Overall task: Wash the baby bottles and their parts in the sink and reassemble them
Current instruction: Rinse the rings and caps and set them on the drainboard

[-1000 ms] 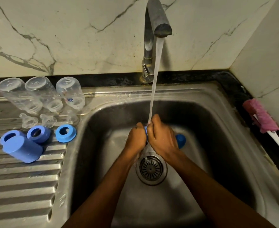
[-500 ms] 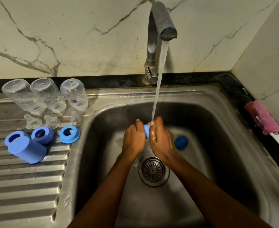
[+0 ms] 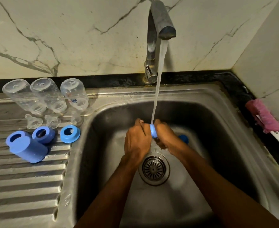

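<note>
Since a moment ago the left hand [image 3: 136, 140] and the right hand [image 3: 166, 135] have slid a little apart, so the blue cap [image 3: 153, 131] now shows between them. It sits right under the water [image 3: 158, 79] that runs from the tap [image 3: 160, 22], above the drain [image 3: 153, 169] in the sink [image 3: 109, 122]. Each hand holds one side of the cap, and the fingers [image 3: 141, 123] of both are curled in and press on it. I think the cap is small, light and hard, so it will not bend or break. But it is wet, so it may be slippery and could pop out and drop by the drain. It is best held by its round sides. Three bottles [image 3: 51, 94] stand upside down on the bench [image 3: 20, 186], with blue rings [image 3: 70, 134] near them. Another blue piece [image 3: 184, 139] lies in the sink behind the right hand.
</note>
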